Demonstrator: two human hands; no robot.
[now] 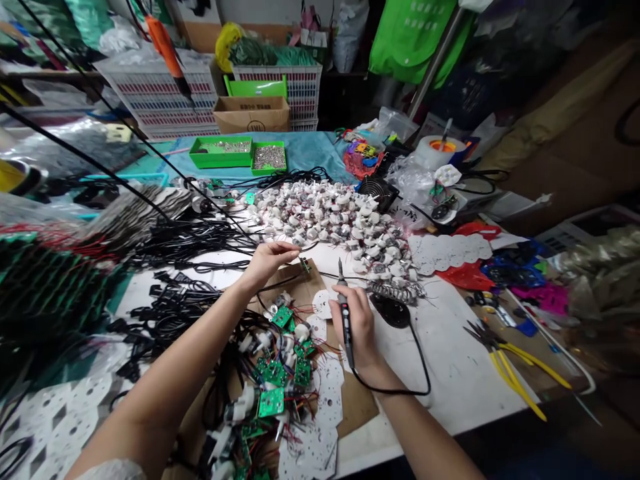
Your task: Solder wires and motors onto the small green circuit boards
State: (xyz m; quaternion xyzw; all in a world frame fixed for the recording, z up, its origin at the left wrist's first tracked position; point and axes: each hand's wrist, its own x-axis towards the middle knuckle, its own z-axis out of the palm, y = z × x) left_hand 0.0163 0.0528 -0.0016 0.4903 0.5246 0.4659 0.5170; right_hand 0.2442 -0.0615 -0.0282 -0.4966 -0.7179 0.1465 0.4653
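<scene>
My right hand point(357, 323) is closed around a soldering iron point(346, 327), held like a pen with its metal tip pointing up and away. Its black cord loops beside my wrist. My left hand point(270, 261) is closed in a pinch on what looks like a thin black cable, whose end is partly hidden by the fingertips. Just below those fingertips a small green circuit board point(305, 265) stands over a brown cardboard sheet point(295, 275). Nearer me lies a pile of wired green circuit boards point(271, 402) with white motors and red wires.
A heap of white motors point(320, 210) covers the table's middle. Black cables point(175, 313) bundle at left. A solder wire coil point(395, 291) and black dish point(391, 311) sit right of my hand; yellow-handled pliers point(515, 373) lie farther right. An orange electric screwdriver point(164, 47) hangs above.
</scene>
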